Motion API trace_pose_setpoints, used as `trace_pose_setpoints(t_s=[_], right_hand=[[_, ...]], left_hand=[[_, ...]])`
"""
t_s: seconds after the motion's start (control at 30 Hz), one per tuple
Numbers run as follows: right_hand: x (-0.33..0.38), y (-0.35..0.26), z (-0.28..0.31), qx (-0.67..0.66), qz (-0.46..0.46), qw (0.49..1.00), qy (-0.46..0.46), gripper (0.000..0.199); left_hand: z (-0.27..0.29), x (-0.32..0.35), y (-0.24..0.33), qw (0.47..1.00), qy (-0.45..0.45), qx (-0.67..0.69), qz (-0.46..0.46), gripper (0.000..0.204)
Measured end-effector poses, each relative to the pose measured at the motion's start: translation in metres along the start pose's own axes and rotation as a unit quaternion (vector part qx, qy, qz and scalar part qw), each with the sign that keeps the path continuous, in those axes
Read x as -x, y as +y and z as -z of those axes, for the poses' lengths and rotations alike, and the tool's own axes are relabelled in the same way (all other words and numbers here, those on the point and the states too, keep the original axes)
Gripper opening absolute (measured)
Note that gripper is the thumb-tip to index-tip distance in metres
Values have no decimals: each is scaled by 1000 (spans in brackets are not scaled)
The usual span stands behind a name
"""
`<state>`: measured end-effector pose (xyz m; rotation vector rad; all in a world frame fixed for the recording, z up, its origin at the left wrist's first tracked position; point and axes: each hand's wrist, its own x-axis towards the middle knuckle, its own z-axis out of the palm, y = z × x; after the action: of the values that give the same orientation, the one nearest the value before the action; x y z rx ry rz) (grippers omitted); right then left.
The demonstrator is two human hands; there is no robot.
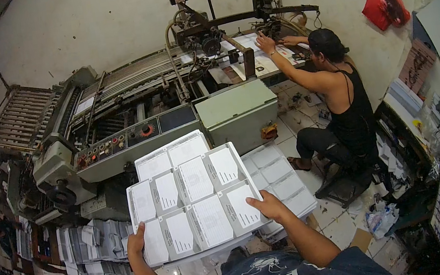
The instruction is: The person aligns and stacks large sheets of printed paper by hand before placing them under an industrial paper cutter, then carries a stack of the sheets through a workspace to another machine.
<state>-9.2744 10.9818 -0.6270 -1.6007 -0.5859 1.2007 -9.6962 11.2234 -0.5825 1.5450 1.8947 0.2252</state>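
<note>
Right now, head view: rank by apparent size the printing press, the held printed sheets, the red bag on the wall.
1. Printing press, largest.
2. Printed sheets, held in both hands; they look big partly because they are near the camera.
3. Red bag, smallest, but it hangs far off, so true size is unsure.

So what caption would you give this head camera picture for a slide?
Both hands, left hand and right hand, hold printed sheets before a printing press, where a co-worker sits.

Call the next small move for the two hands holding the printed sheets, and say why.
Probably lower the printed sheets onto the stack on the floor to the right. The left hand and right hand grip the bundle's near corners and hold it in the air, and similar grey-panelled sheets already lie there, beside the press.
</note>
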Motion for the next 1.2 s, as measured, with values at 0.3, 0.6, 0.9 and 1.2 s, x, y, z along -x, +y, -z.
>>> trace_pose_setpoints(t_s=[0.3, 0.6, 0.9, 1.2], right_hand=[[1, -1, -1, -4, 1, 1000, 4, 52], [-4, 6, 0, -21, 17, 1000, -13, 57], [0, -1, -1, -4, -4, 1000, -2, 53], [3, -4, 1, -19, 19, 1000, -14, 57]], left_hand=[[-2, -8, -7, 1000, -5, 25, 0, 95], [-1, 2, 3, 999, -13, 38, 5, 89], [1, 6, 5, 1000, 8, 19, -7, 93], [0, 9, 10, 1000, 8, 19, 4, 95]])
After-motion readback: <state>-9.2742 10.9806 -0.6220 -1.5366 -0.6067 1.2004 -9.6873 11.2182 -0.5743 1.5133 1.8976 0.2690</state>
